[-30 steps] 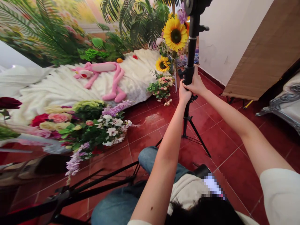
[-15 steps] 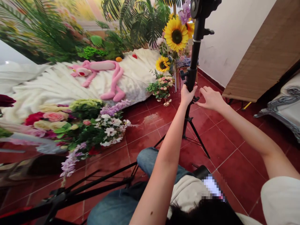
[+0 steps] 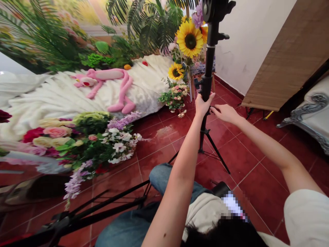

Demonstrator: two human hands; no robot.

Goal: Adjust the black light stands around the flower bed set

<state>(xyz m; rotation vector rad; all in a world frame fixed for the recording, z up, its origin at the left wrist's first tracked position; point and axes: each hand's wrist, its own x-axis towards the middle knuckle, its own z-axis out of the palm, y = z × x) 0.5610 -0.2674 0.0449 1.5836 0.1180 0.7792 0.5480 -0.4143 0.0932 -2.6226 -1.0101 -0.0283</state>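
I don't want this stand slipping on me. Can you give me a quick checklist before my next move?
1. Left hand around the black pole: ok.
2. Right hand touching the pole: cannot tell; its fingertips are close, but contact is too small to judge.
3. Stand legs spread: ok, as far as visible.
4. Upper knob tight: cannot tell.
5. Top of the stand in view: not ok; the picture's edge cuts it off.
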